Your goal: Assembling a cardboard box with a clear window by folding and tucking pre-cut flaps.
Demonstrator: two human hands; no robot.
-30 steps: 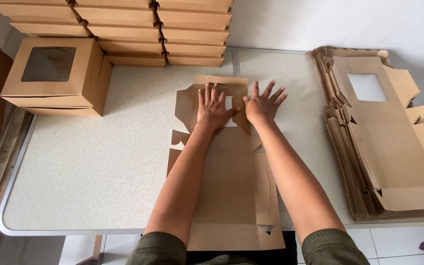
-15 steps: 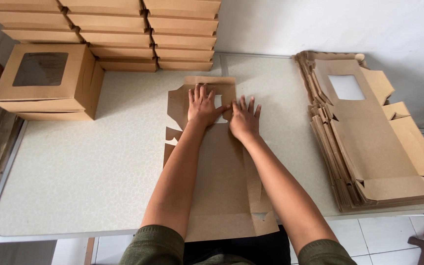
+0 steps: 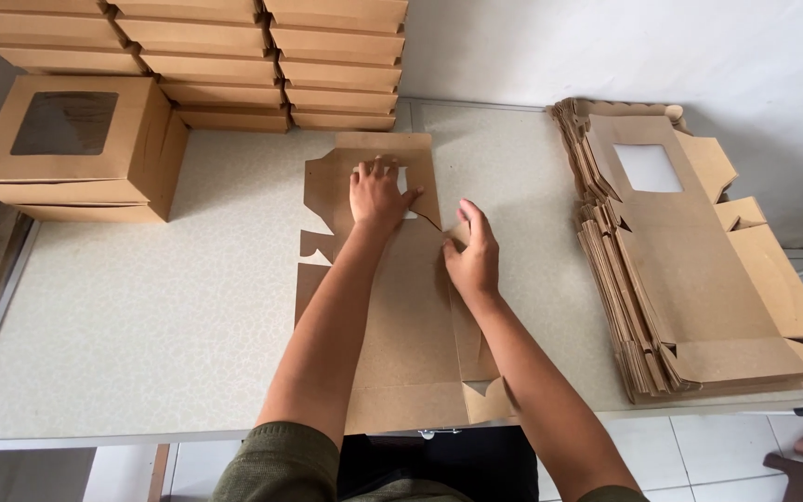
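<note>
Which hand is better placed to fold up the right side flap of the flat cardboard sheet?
The right hand, probably: it already rests on the right side flap of the flat cardboard sheet, while the left hand lies flat on the far panel.

Speckled grey table (image 3: 141,316), white wall (image 3: 606,46), white tiled floor (image 3: 699,455)
</note>
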